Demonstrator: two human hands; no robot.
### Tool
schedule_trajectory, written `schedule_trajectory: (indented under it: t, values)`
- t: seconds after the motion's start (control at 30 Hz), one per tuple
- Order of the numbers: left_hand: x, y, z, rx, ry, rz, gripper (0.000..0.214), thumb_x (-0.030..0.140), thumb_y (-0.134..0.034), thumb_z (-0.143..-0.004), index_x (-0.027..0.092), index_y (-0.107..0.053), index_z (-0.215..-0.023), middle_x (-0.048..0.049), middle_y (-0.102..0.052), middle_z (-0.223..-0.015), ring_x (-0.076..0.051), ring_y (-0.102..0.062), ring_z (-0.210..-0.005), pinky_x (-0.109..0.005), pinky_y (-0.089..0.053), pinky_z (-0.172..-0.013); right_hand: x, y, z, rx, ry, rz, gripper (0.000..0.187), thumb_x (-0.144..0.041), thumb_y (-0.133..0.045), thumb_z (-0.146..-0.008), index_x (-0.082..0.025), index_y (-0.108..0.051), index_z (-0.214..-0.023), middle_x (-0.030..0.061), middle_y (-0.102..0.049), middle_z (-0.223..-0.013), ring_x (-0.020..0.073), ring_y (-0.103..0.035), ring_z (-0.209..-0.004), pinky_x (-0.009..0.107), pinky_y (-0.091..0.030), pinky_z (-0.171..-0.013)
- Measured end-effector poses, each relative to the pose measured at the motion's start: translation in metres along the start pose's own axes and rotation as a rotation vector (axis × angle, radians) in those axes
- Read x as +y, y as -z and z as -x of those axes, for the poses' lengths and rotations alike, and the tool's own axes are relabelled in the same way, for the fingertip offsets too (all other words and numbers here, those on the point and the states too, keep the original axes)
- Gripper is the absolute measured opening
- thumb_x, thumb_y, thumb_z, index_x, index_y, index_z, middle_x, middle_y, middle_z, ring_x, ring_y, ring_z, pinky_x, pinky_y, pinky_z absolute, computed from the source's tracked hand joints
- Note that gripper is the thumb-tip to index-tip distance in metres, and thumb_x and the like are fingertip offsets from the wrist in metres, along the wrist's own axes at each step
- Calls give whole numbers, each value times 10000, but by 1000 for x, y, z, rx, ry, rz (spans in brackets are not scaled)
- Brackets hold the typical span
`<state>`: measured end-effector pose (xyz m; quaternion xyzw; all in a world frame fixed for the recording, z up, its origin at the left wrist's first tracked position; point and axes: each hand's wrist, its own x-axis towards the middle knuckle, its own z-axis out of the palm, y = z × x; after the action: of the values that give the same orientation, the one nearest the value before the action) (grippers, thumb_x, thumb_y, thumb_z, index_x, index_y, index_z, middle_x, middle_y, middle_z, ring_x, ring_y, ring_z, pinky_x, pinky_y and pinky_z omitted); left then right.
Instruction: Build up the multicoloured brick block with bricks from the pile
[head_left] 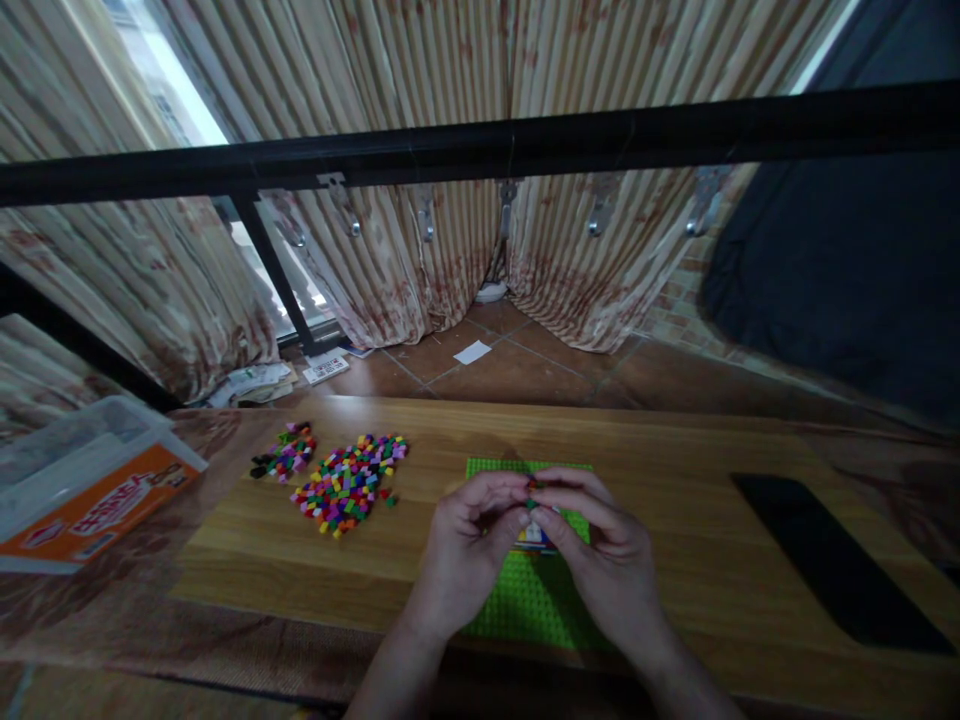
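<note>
My left hand (pixel 474 535) and my right hand (pixel 604 535) meet above a green studded baseplate (pixel 525 605). Their fingertips pinch small toy bricks (pixel 532 503) between them, one green and one reddish. Fingers partly cover these bricks, so I cannot tell how they join. Beneath the fingertips, several white, blue, yellow and red bricks (pixel 534 537) sit on the baseplate, partly hidden by both hands. Off to the left on the wooden table lies a large pile of loose coloured bricks (pixel 349 485), with a smaller pile of pieces (pixel 289 452) beside it.
A clear plastic box with an orange label (pixel 105 500) stands left of the wooden table (pixel 675 480). On the table's right lies a flat black object (pixel 832 560). Behind are a black rail (pixel 450 150) with metal hooks, striped curtains (pixel 420 270) and a white paper (pixel 472 352) on the floor.
</note>
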<state>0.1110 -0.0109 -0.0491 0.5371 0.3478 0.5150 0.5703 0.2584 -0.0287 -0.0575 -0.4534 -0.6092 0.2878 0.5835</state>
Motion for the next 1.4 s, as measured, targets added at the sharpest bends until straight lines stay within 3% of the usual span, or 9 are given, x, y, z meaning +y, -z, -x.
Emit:
schedule_trajectory:
  t: [0.17,0.33,0.43,0.6,0.87,1.07,1.23,1.4]
  values:
    - [1,1,-2,25,1,-22,167,177,-684,-825,176,-695,-991,-49,-738,-937,-150,-684,-886,-250,-544,-829,5,8,-4,50,-41,36,114,-251,-666,-865,-325,-751,-887,11,-665,-1095,182,-626,-1038,331,-486,-898]
    - [0,14,-10,209,39,-44,126,216,-699,-793,161,-701,-906,-29,-725,-836,-141,-674,-789,-245,-550,-750,15,29,-12,195,-113,-28,58,-285,-695,-841,-316,-744,-848,7,-677,-1078,187,-617,-1048,354,-466,-931]
    - [-4,18,-14,316,78,-21,101,209,-712,-745,155,-696,-829,-10,-699,-767,-132,-656,-717,-232,-546,-674,17,32,-13,110,-139,-3,53,-308,-694,-840,-317,-746,-843,12,-677,-1085,199,-618,-1053,373,-465,-934]
    - [-6,19,-15,307,106,-21,96,201,-703,-725,156,-701,-810,2,-686,-732,-117,-638,-665,-226,-534,-656,20,27,-8,-70,-128,179,86,-357,-669,-855,-318,-746,-856,26,-643,-1157,228,-601,-1093,420,-454,-956]
    - [-5,21,-15,310,121,-24,101,204,-704,-716,158,-699,-806,4,-679,-728,-117,-628,-658,-227,-524,-649,30,26,-6,-87,-113,325,142,-394,-639,-858,-290,-731,-830,54,-636,-1184,259,-587,-1110,489,-429,-992]
    - [-5,20,-14,294,150,-34,103,200,-703,-720,149,-695,-809,1,-677,-728,-117,-619,-669,-230,-520,-655,26,18,-8,-17,-194,190,140,-381,-683,-807,-246,-715,-791,69,-667,-1145,267,-609,-1093,499,-435,-997]
    - [-7,21,-14,287,153,-34,107,202,-698,-724,151,-692,-818,2,-674,-735,-117,-615,-680,-234,-518,-665,25,14,-10,31,-419,-25,292,-408,-755,-725,-233,-718,-956,77,-732,-1049,252,-686,-922,415,-560,-808]
    - [-7,21,-14,289,143,-44,82,190,-686,-725,155,-687,-798,0,-669,-735,-120,-610,-676,-236,-507,-658,22,12,-10,32,-524,-190,321,-407,-791,-681,-244,-731,-952,51,-764,-949,244,-713,-834,390,-584,-747]
